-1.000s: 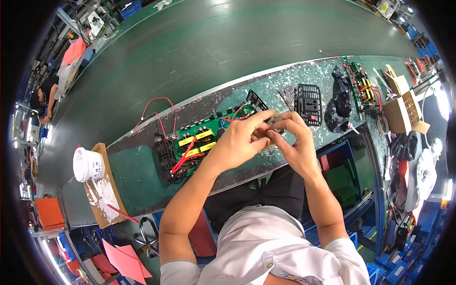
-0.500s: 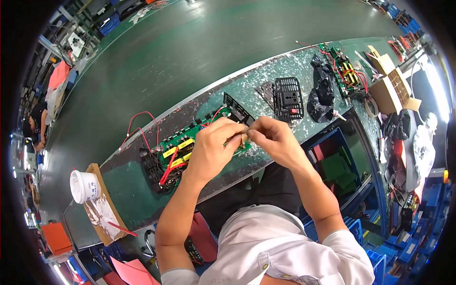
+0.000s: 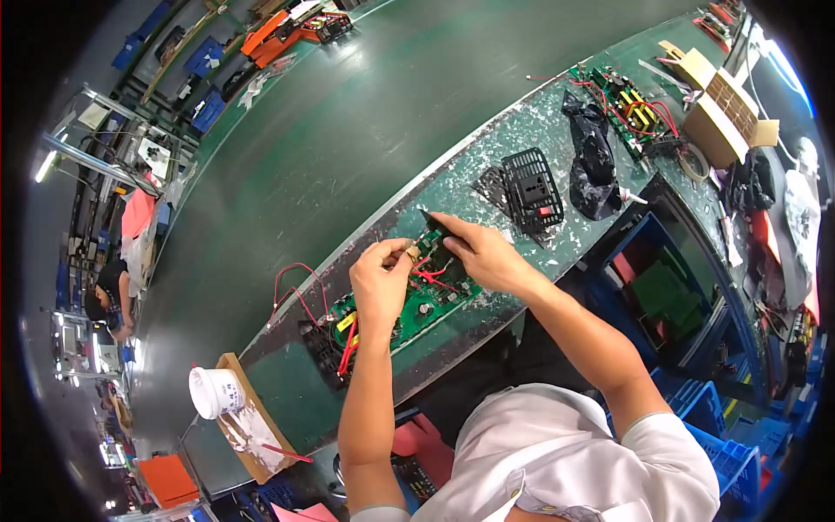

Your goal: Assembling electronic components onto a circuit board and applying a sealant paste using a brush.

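A green circuit board [image 3: 426,309] with yellow-wrapped parts and red wires lies on the bench in front of me. My left hand [image 3: 381,283] is over its far side, fingertips pinched at a small tan piece too small to name. My right hand [image 3: 489,257] grips the black end panel [image 3: 432,223] at the board's far right end, index finger along its top and thumb lower down. Part of the panel is hidden behind that hand. At the board's left end stands another black end panel [image 3: 320,352], beside my left forearm.
A black vented panel with a socket [image 3: 533,187] lies to the right, near a black plastic bag [image 3: 591,161] and another circuit board [image 3: 631,109]. Farther right are a cardboard box [image 3: 722,113] and tape roll [image 3: 693,163]. At left, a white tub [image 3: 215,391] stands by a paste-smeared cardboard tray [image 3: 261,444].
My hands, pinched together over the board before, have come apart. The right one has taken hold of the black end panel; the left stays pinched. The whole view has shifted.
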The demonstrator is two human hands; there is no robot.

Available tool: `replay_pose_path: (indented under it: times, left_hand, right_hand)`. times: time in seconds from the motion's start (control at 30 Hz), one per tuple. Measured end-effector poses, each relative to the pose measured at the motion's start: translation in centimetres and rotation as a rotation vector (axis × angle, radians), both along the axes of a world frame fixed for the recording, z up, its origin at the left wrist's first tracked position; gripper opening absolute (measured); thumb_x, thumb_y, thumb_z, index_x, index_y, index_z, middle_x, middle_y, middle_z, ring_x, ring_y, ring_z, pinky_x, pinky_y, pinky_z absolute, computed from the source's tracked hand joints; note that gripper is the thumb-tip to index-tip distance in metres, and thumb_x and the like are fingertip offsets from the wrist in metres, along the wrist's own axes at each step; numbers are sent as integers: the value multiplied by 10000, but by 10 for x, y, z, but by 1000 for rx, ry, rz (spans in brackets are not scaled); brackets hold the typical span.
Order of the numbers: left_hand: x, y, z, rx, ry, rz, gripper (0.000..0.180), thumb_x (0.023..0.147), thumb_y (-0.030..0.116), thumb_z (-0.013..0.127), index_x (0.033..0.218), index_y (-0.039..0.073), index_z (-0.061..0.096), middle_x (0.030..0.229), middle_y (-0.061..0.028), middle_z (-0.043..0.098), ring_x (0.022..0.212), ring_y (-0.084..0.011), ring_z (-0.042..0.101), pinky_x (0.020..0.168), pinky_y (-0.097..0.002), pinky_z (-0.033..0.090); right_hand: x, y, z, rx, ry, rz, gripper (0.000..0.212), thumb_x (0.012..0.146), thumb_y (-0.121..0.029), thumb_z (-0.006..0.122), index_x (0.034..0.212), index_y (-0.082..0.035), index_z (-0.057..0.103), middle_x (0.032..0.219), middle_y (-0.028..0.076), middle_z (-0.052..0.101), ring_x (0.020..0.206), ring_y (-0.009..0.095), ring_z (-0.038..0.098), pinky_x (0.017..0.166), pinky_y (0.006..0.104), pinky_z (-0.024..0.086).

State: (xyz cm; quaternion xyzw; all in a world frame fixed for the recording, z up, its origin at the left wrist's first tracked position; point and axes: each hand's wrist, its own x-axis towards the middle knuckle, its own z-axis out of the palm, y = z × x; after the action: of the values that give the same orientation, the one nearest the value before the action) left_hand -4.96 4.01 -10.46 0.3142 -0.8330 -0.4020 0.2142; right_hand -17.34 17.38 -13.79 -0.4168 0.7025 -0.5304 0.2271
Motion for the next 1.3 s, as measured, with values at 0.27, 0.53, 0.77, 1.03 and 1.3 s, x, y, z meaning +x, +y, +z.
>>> replay_pose_path:
  times: [0.27, 0.53, 0.77, 1.03, 1.3]
  left_hand:
    - [-1, -5, -1, -99, 87, -181, 173, 834, -61, 636, 992, -43, 705, 840, -56, 658, 692, -89, 610, 652, -238, 487]
    - [0, -6, -1, -86, 90, -218, 192, 832, -73, 626, 1005, -44, 704, 866, -72, 667, 694, -101, 611, 655, -244, 490]
    - [-3, -4, -7, -177, 157, -232, 156, 848, -53, 630, 987, -50, 699, 895, -128, 688, 689, -179, 675, 629, -284, 522]
    - [-10, 0, -14, -515, 183, -229, 110, 788, 33, 676, 895, 25, 701, 858, -130, 671, 800, -335, 659, 714, -414, 538]
    - [51, -61, 52, -504, -358, 31, 501, 854, 347, 708, 1240, 48, 600, 1125, -200, 664, 1066, -354, 634, 886, -457, 516]
  right_hand:
    - [21, 9, 8, -140, 45, -50, 463, 954, -24, 535, 1413, -44, 479, 1270, 236, 592, 1158, 407, 586, 963, 417, 480]
    - [21, 10, 10, -116, 35, -30, 453, 960, -33, 531, 1410, -49, 485, 1268, 230, 595, 1170, 390, 583, 972, 404, 475]
    - [18, 13, 10, -132, 47, -29, 453, 959, -35, 535, 1409, -42, 484, 1251, 230, 601, 1142, 395, 598, 950, 409, 485]
    - [28, 5, -5, -14, 48, -116, 450, 958, -43, 541, 1404, -18, 492, 1240, 241, 635, 1161, 309, 632, 964, 340, 475]
    - [4, 28, -3, 49, -39, -14, 586, 950, -87, 622, 1484, -34, 385, 1452, 167, 492, 1348, 253, 464, 1067, 380, 405]
